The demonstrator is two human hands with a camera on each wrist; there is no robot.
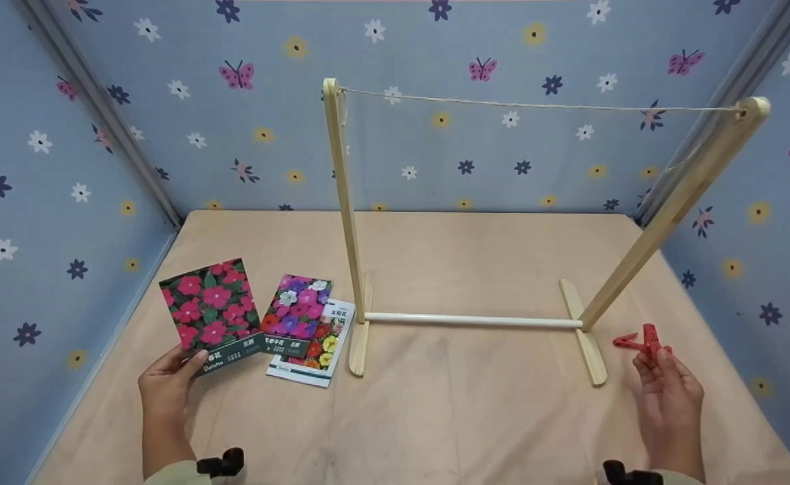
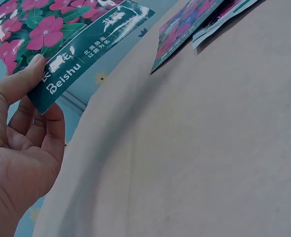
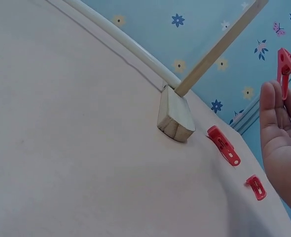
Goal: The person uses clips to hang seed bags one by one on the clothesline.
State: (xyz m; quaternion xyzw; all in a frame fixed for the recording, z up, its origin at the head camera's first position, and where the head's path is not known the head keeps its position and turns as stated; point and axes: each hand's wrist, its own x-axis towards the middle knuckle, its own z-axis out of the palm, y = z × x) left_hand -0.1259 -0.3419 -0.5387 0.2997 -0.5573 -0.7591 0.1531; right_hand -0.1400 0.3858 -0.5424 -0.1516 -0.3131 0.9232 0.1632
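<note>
Tabletop (image 1: pixel 435 417) was covered in beige cloth, boxed in by blue floral walls. Wooden drying rack (image 1: pixel 671 209) stood mid-table: two uprights on flat feet, white crossbar low between them, string (image 1: pixel 536 105) stretched across the tops, running left to right. Left hand (image 1: pixel 166 387) sat at the near-left, thumb on top and fingers curled underneath, pinching the bottom edge of a seed packet (image 1: pixel 210 311) printed with pink flowers. Packet was lifted off the cloth, long axis running away from the person, top edge pointing to the back wall with a slight lean left, printed face up. Two more seed packets (image 1: pixel 306 330) lay flat just to its right, overlapping each other, close to the rack's left foot. Right hand (image 1: pixel 667 387) was near the rack's right foot, fingers mostly straight with the tips pinching a red clothespin (image 3: pixel 285 74), held roughly upright. Two spare red clothespins (image 3: pixel 224 145) lay on the cloth just beside that foot, apart from each other.
</note>
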